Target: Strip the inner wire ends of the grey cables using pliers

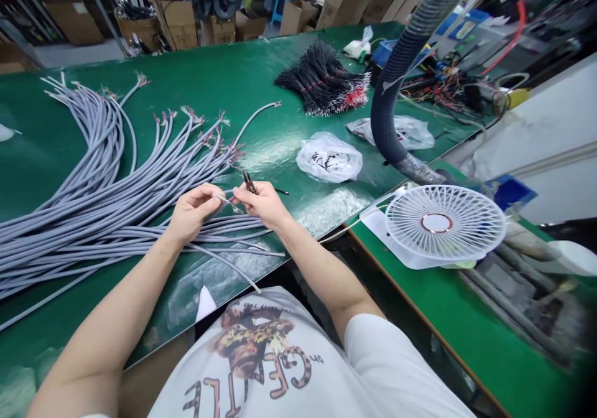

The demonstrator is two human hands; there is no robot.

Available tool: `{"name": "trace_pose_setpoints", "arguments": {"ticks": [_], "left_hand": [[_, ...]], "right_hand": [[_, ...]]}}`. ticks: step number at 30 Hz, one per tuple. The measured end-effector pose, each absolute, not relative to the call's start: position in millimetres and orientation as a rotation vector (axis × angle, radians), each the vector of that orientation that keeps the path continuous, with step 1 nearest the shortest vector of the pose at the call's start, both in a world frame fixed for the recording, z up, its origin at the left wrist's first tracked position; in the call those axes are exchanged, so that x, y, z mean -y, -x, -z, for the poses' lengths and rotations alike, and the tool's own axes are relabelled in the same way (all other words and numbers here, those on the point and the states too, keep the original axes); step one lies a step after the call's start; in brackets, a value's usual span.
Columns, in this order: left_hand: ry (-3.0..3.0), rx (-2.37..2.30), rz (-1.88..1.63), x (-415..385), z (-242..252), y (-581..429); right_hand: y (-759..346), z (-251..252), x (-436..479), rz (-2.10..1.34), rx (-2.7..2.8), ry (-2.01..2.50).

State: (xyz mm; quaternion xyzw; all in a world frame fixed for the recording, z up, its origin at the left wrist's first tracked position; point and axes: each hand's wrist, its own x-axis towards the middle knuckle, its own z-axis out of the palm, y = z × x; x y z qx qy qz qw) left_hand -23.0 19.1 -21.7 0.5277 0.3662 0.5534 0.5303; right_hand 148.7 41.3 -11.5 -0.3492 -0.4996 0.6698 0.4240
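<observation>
My left hand (198, 209) pinches a grey cable near its stripped end, where fine wires (237, 209) stick out toward the right. Close beside it, my right hand (265, 203) is closed round a small dark-tipped hand tool (249, 183), possibly tweezers or snips, whose points rise above the fingers. The right thumb and finger also meet at the cable's loose wires. Under and left of both hands lies a large bundle of grey cables (116, 203), many with frayed red and white wire ends. A second curved bunch of grey cables (105, 125) lies farther back.
Bundled black wires (321, 79) lie at the back of the green table (186, 69). Plastic bags of small parts (329, 157) sit right of my hands. A ribbed black hose (389, 94) hangs beside a white fan (445, 225). Cardboard boxes (345, 4) stand behind.
</observation>
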Motion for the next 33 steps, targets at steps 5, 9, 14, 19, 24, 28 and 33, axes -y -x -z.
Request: {"name": "trace_pose_setpoints", "arguments": {"ticks": [5,9,14,19,24,28,33], "left_hand": [[-1.513,-0.955,-1.306,-16.8,20.3,20.8],[-1.809,-1.066,-1.376,-11.1,15.1,18.3],[-1.797,-1.058,-1.345,-9.9,17.0,16.4],[-1.602,-0.972,-1.355,-14.3,21.4,13.4],[-1.479,-0.910,-1.353,-15.7,23.2,13.1],[-1.433,-0.904,-1.340,-16.0,27.8,14.4],[-1.391,-0.877,-1.381,-15.9,33.4,13.0]], "right_hand": [[-154.6,10.6,-37.5,-1.500,1.388,0.900],[-154.8,9.9,-36.7,-1.373,1.505,0.897],[-157.7,8.3,-36.0,-1.160,1.682,0.952],[-175.0,0.9,-16.3,-0.737,1.872,1.063],[-182.6,2.2,5.8,-0.321,2.142,1.091],[-175.6,6.5,9.4,-0.127,2.305,1.190],[-168.6,4.5,8.3,-0.068,2.407,1.337]]}}
